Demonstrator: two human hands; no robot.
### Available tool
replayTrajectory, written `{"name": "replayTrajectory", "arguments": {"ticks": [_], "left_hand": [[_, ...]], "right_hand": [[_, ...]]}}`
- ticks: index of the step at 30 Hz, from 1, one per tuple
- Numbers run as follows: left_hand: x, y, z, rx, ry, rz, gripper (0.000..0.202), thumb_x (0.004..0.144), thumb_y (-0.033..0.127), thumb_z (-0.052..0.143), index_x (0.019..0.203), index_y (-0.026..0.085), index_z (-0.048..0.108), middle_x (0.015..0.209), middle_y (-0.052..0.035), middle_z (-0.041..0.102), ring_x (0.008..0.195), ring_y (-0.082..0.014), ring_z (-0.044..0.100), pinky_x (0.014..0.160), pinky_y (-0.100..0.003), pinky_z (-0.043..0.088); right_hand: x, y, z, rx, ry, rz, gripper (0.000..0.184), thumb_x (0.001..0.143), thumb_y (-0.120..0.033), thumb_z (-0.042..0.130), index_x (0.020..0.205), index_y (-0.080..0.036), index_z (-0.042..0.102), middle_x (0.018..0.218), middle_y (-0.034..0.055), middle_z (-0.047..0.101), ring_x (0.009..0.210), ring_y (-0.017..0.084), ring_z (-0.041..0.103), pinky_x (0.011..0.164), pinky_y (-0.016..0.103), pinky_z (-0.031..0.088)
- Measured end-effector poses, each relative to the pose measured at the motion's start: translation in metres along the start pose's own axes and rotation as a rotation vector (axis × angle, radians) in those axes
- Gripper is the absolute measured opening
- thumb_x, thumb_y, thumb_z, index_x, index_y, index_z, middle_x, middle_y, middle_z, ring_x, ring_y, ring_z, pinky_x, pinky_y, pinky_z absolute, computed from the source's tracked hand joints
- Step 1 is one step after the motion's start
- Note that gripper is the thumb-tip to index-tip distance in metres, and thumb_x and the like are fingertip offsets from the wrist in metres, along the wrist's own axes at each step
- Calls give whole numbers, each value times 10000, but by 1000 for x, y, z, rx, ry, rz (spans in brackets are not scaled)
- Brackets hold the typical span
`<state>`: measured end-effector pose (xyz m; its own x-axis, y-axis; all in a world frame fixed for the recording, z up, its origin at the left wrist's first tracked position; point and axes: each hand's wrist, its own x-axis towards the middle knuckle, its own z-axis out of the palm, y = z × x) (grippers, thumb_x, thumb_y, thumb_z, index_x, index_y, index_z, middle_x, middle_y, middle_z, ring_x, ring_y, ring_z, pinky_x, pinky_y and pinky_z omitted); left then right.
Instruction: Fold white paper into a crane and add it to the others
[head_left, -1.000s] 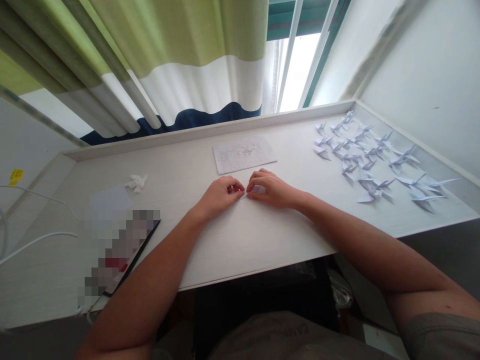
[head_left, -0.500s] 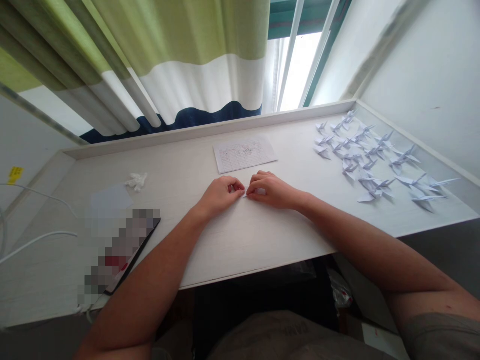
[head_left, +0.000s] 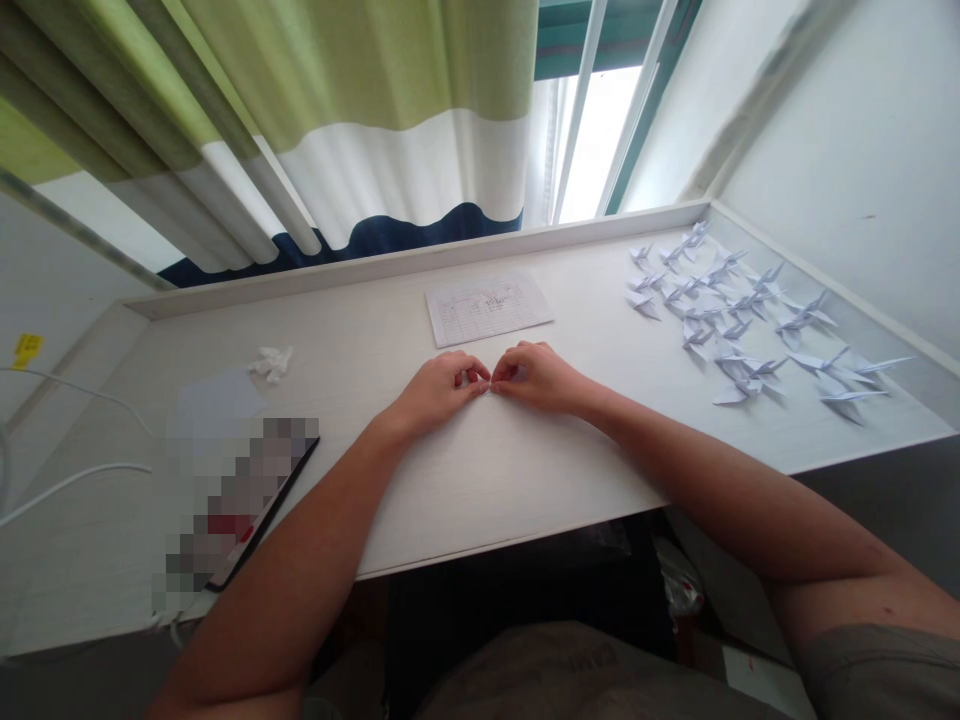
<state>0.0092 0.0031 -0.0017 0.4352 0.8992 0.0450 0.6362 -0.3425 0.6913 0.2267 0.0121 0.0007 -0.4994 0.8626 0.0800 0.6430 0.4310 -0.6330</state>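
Note:
Both hands rest on the white desk point(head_left: 480, 470), fingertips meeting at the middle. My left hand point(head_left: 439, 389) and my right hand point(head_left: 541, 378) are closed in a pinch on a small folded piece of white paper point(head_left: 488, 389), which is almost wholly hidden under the fingers. Only a sliver of it shows between the thumbs.
Several folded white paper cranes point(head_left: 739, 320) lie on the desk's right side. A printed sheet point(head_left: 487, 307) lies behind the hands. At the left are a crumpled paper scrap point(head_left: 272, 362), a pale square sheet point(head_left: 217, 403), a dark flat device point(head_left: 259, 510) and white cables point(head_left: 67, 480). Curtains hang behind.
My right hand has closed further over the small paper, so less of it shows. Both hands stay in the same spot.

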Motion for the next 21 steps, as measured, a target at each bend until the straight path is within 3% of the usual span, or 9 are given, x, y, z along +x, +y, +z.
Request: {"name": "replayTrajectory", "arguments": {"ticks": [13, 21], "left_hand": [[1, 0, -1, 5, -21, 3, 159, 877, 370, 716, 859, 220, 768, 881, -41, 703, 800, -201, 577, 761, -342, 465], [0, 2, 1, 18, 11, -36, 113, 864, 335, 743, 857, 226, 773, 842, -29, 685, 793, -203, 583, 765, -341, 474]], "right_hand": [[1, 6, -1, 107, -4, 63, 39, 836, -200, 775, 811, -194, 804, 831, 41, 795, 813, 197, 709, 746, 296, 504], [-6, 15, -20, 126, -72, -16, 246, 764, -54, 667, 907, -190, 814, 982, 67, 806, 936, 224, 720, 849, 327, 553]]}}
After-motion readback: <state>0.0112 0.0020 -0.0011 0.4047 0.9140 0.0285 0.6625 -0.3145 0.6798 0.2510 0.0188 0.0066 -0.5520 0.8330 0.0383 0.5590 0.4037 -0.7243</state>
